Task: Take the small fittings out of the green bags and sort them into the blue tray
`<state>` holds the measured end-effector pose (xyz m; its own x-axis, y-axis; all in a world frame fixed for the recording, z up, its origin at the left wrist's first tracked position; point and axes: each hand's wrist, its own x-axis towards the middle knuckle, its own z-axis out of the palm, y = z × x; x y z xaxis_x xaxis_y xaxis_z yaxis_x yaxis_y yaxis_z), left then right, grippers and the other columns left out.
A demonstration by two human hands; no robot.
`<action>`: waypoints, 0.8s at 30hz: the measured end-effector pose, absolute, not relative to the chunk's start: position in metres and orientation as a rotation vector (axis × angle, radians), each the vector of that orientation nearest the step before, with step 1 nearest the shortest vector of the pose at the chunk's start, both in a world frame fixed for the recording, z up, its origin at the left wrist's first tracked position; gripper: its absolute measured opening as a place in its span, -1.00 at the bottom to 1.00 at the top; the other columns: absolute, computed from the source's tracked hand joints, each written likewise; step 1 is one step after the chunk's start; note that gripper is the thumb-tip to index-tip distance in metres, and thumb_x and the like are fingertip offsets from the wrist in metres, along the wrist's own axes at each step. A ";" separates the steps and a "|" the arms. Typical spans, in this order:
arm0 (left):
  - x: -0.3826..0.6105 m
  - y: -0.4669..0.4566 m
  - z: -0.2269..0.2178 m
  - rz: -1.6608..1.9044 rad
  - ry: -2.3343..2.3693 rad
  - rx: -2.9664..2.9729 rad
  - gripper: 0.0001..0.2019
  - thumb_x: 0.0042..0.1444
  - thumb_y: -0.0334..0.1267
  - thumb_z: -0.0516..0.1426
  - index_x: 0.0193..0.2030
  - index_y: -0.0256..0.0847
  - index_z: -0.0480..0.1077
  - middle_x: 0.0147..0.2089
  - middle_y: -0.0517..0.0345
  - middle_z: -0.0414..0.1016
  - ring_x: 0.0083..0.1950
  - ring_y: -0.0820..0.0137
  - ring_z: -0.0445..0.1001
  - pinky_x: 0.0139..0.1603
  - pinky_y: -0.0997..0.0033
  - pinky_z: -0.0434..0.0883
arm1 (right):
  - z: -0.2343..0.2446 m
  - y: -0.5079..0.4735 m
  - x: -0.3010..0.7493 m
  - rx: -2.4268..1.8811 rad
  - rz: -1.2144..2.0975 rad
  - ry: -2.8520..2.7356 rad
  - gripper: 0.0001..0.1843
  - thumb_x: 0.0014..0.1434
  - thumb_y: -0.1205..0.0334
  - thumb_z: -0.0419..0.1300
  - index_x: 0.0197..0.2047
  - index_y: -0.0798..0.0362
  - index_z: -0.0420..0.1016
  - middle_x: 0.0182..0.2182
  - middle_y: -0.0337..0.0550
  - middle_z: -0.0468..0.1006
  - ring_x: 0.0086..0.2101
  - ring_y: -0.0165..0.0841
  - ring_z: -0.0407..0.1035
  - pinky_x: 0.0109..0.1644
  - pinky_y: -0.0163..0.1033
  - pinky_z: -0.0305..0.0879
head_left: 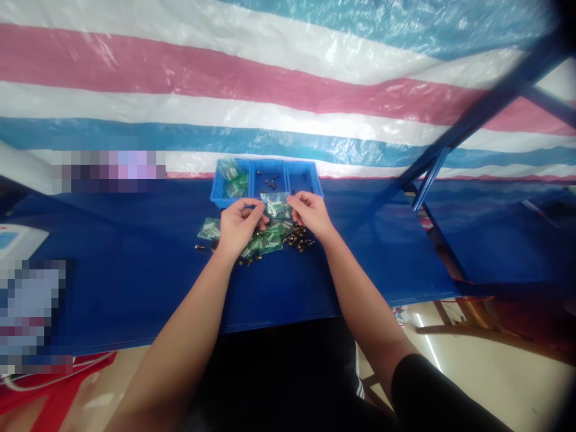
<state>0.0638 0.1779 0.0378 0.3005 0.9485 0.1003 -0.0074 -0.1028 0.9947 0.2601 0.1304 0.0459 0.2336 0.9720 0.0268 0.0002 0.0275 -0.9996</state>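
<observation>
Between my two hands a small clear plastic bag (pixel 276 205) with small pieces inside is held up by its sides. My left hand (pixel 240 225) pinches the bag's left edge, its other fingers curled. On the opposite edge, my right hand (pixel 310 211) grips with thumb and forefinger. Below them lies a pile of greenish plastic bags (pixel 270 239) holding pale metal pieces. Dark screws (pixel 299 239) are heaped at the pile's right, with a few more along its front. Another small bag (pixel 209 228) rests to the left, partly behind my left hand.
Just beyond my hands stand three joined blue bins (pixel 250 180): bags in the left one, loose screws in the middle, a few small dark pieces in the right. A blue metal frame (pixel 450 144) rises at the right of the blue table (pixel 279 300). Striped sheeting hangs behind.
</observation>
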 end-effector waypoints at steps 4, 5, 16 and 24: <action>0.064 0.179 0.036 1.049 0.940 1.433 -0.73 0.18 -0.05 0.34 -0.16 -0.21 0.53 -0.45 0.11 0.62 -0.56 0.45 0.51 -0.57 0.50 0.37 | 0.046 0.130 0.261 -1.313 1.004 -1.060 -0.40 0.07 -0.39 0.38 -0.46 -0.02 0.39 -0.69 -0.34 0.42 -0.70 -0.52 0.16 -0.63 -0.34 0.03; 0.064 0.179 0.036 1.051 0.939 1.433 -0.72 0.18 -0.04 0.35 -0.16 -0.21 0.53 -0.45 0.11 0.62 -0.56 0.45 0.51 -0.57 0.50 0.36 | 0.046 0.130 0.261 -1.317 1.003 -1.061 -0.40 0.08 -0.39 0.38 -0.46 -0.02 0.38 -0.69 -0.34 0.42 -0.70 -0.53 0.16 -0.62 -0.34 0.03; 0.064 0.179 0.036 1.050 0.958 1.442 -0.74 0.19 -0.06 0.33 -0.16 -0.21 0.52 -0.44 0.10 0.62 -0.54 0.45 0.51 -0.56 0.50 0.34 | 0.045 0.130 0.261 -1.315 1.034 -1.049 -0.43 0.10 -0.37 0.38 -0.42 0.00 0.43 -0.68 -0.31 0.49 -0.74 -0.54 0.14 -0.67 -0.35 -0.01; 0.062 0.182 0.032 1.125 0.928 1.449 -0.70 0.24 0.04 0.26 -0.20 -0.18 0.54 -0.35 0.09 0.63 -0.47 0.43 0.54 -0.52 0.49 0.31 | 0.041 0.131 0.263 -1.295 1.004 -1.056 -0.41 0.17 -0.39 0.31 -0.37 0.05 0.55 -0.47 -0.15 0.66 -0.71 -0.54 0.25 -0.66 -0.35 0.08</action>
